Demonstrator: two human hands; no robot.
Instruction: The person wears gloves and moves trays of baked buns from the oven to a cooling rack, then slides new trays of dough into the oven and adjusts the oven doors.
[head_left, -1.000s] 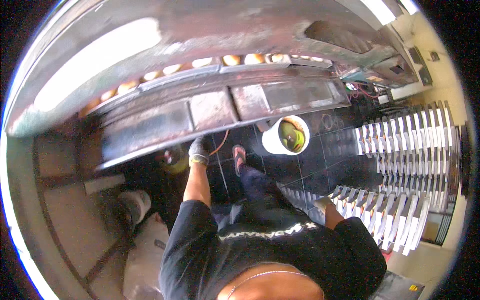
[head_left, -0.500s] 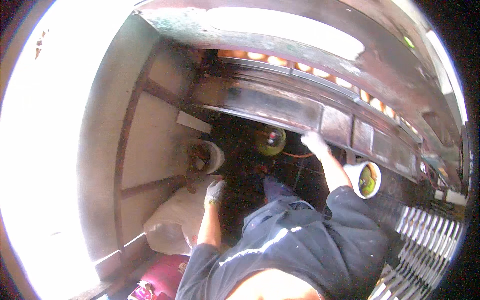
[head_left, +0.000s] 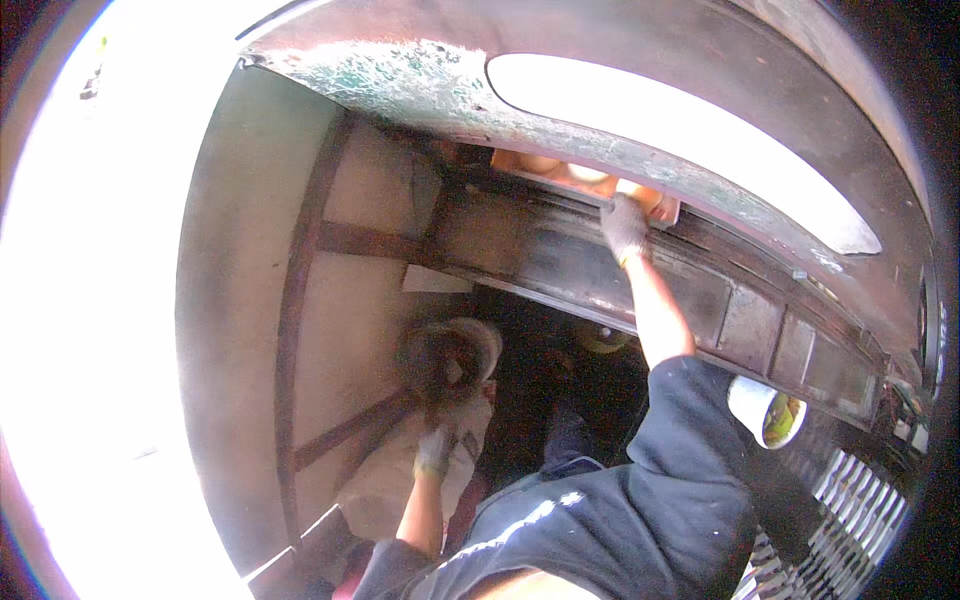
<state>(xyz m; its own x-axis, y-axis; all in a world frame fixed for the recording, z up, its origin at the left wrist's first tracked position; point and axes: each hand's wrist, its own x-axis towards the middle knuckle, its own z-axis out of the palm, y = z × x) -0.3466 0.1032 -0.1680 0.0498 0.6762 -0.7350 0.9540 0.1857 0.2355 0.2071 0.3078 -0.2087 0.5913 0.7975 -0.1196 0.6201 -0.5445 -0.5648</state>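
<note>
My right hand (head_left: 626, 225), in a grey glove, reaches forward to a shallow tray (head_left: 668, 208) below the large overhanging hood. Its fingers are closed over the tray's front edge. Several pale, round pieces (head_left: 585, 174) lie in the tray; they are too bright and blurred to name. My gloved left hand (head_left: 435, 450) hangs low beside a white sack (head_left: 375, 495). Blur hides how its fingers lie, and I make out nothing in them.
A round tub (head_left: 485, 345) with dark contents stands near the left panel wall (head_left: 345, 340). To the right, a white bucket (head_left: 750, 402) holds something yellow-green. Slatted metal racks (head_left: 850, 510) are at the lower right. The hood (head_left: 420, 85) overhangs the metal front (head_left: 600, 270).
My right hand has risen from beside the metal front's lower edge to the tray. The whole view has shifted, and the hood now covers the right part of the row of round pieces.
</note>
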